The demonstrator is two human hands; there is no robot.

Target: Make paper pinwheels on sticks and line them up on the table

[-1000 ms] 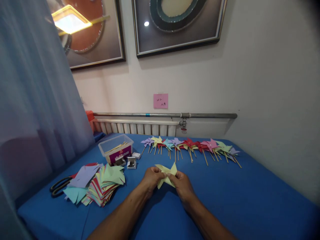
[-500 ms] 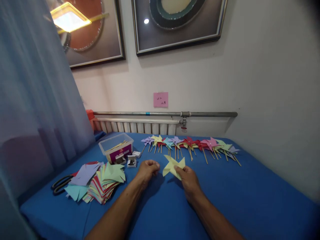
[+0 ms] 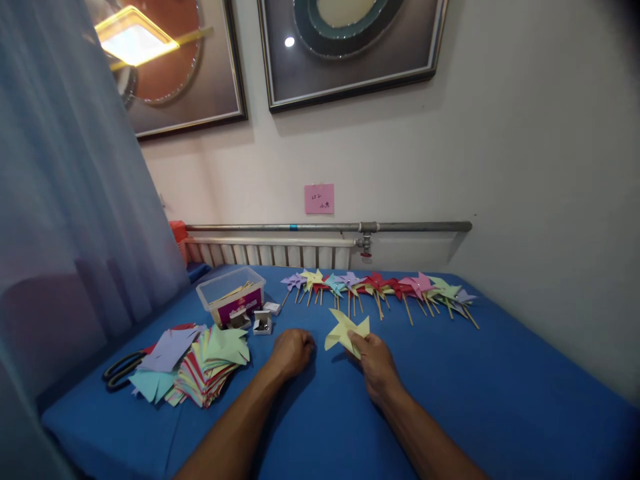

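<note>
My right hand (image 3: 374, 360) pinches a folded yellow paper pinwheel (image 3: 345, 331) just above the blue table (image 3: 480, 400). My left hand (image 3: 291, 351) rests on the cloth a little to the left of it, fingers curled into a loose fist; whether anything is inside I cannot make out. A stack of cut coloured paper squares (image 3: 207, 363) lies to the left of my left arm. Finished pinwheels on wooden sticks (image 3: 380, 288) lie in a row along the far side of the table.
A clear plastic tub of sticks (image 3: 231, 301) and small open boxes (image 3: 262, 322) stand behind my left hand. Black scissors (image 3: 119, 371) lie at the far left by a curtain (image 3: 65, 200). A radiator and pipe (image 3: 325, 228) run along the wall.
My left hand let go of the yellow pinwheel and dropped to the cloth as a fist. My right hand carried the pinwheel slightly right and farther away.
</note>
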